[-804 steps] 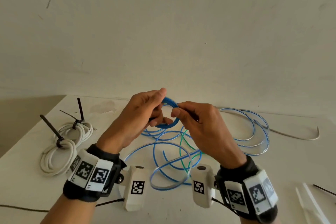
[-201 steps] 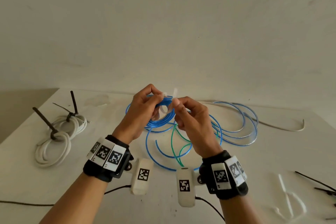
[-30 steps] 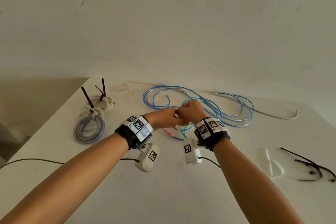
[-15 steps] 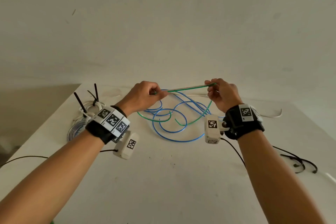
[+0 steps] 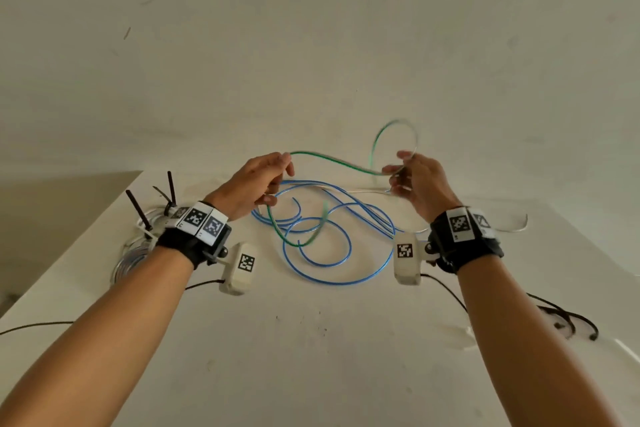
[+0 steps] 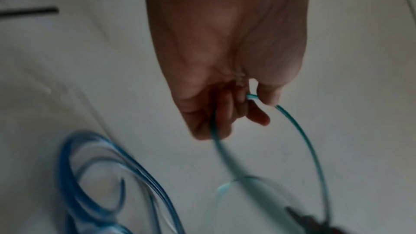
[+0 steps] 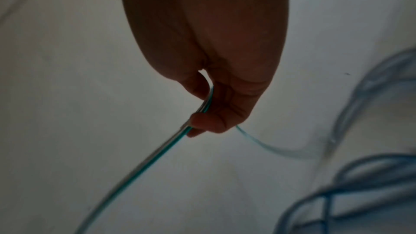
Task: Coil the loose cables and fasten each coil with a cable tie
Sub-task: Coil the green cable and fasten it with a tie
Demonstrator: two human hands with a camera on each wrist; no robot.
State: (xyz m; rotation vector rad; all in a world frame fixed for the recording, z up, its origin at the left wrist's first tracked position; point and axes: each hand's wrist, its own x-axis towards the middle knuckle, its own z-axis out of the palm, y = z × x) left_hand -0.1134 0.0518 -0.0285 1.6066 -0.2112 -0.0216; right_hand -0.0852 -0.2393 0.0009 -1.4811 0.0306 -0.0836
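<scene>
White table (image 5: 311, 357), green cable (image 5: 332, 163) pinched between left hand (image 5: 256, 184), right hand (image 5: 419, 184)

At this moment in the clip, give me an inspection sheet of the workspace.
Surface: white tabletop, scuffed.
Job's things: thin green cable held up between both hands; loose blue cable on the table; tied coils with black ties at far left.
Clutter: black cable ties at right edge.
Grippers: left hand and right hand each pinch the green cable.
Cables: white cable behind.
Surroundings: plain wall.
</scene>
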